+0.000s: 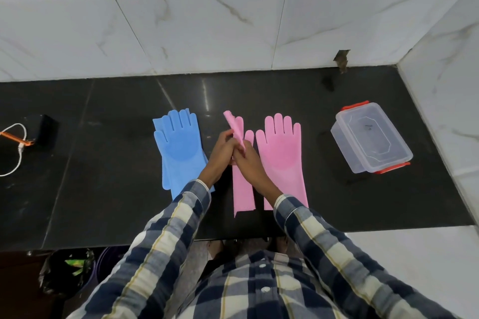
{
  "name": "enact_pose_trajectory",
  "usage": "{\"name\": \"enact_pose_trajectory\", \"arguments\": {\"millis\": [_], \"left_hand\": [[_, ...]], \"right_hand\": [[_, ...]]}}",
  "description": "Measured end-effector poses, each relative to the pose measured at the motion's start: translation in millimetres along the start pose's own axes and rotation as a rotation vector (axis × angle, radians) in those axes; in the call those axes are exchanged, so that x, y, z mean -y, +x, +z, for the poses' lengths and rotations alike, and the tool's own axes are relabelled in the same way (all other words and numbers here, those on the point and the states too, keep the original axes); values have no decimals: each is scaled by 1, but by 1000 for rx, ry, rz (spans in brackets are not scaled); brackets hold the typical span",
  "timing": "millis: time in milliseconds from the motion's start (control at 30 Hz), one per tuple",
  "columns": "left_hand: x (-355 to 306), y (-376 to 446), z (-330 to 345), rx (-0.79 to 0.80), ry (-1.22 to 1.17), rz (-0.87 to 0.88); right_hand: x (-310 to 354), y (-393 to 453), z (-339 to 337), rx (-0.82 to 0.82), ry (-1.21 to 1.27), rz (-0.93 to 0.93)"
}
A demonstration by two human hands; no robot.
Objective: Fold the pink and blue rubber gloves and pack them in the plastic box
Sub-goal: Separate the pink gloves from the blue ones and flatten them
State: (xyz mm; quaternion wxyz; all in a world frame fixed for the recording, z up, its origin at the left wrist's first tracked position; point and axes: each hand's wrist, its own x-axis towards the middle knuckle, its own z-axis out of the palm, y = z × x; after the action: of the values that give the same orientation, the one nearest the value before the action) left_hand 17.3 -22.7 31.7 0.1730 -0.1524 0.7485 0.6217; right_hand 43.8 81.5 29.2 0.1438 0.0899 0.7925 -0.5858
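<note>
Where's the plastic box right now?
In the head view, the plastic box sits on the black counter at far right, beyond the flat pink glove, lid on.

The hands [234, 154] are covering the palm of the left pink glove [242, 189], so how far it is folded cannot be told. The left sleeve [181, 215] is hiding the near cuff of the blue gloves [178, 147]; the lower blue glove is showing only at its edges. The white cable [15, 153] is running off the left edge. The marking inside the plastic box [370, 137] is too small to read
</note>
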Motion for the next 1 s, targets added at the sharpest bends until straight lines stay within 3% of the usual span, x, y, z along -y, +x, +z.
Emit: {"name": "enact_pose_trajectory", "arguments": {"millis": [167, 333, 400, 567, 767, 867, 1000], "left_hand": [[0, 3, 10, -9, -150, 52], [5, -1, 22, -440, 147, 99], [10, -2, 24, -476, 187, 26], [17, -5, 39, -223, 41, -107], [-10, -9, 69, 93, -196, -189], [-18, -3, 78, 125, -457, -267], [-20, 10, 83, 63, -590, -190]], "right_hand": [[-1, -1, -18, -79, -15, 22], [2, 0, -48, -109, 32, 0], [5, -1, -58, -134, 101, 31], [6, -3, -86, -128, 452, 155], [5, -10, -125, -45, 613, 155], [-13, -9, -143, 20, 563, 196], [-20, -17, -162, -26, 579, 199]]}}
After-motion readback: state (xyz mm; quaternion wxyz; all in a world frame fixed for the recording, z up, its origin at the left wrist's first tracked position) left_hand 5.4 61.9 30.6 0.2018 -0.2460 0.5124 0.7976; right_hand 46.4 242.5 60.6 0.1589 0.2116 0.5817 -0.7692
